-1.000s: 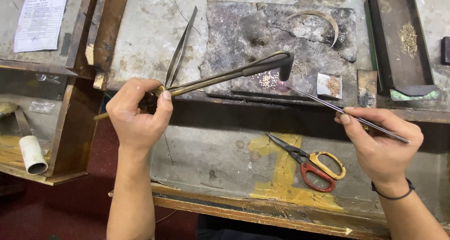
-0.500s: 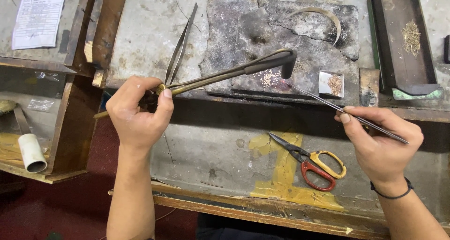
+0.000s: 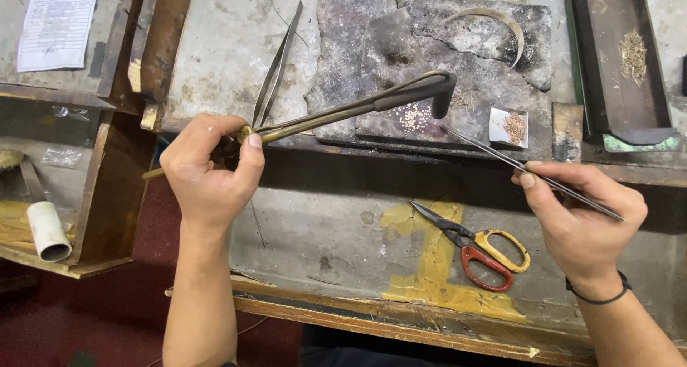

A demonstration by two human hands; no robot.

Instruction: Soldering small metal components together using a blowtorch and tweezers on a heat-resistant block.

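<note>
I'm gripping the torch (image 3: 343,109) in my left hand (image 3: 207,170), fingers clamped round its handle so the nozzle is pointing down at the beads (image 3: 413,118) near the charred block's (image 3: 372,45) front edge, while my right hand (image 3: 583,213) is pinching tweezers (image 3: 501,159) shut, tip aiming there too

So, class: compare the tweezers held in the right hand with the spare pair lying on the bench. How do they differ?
The held tweezers are pinched shut in the right hand, tips at the charred block; the spare tweezers lie untouched, tips apart. The held pair slants across the bench edge; the spare pair lies nearly upright in the view. Both are long, thin and metal.
</note>
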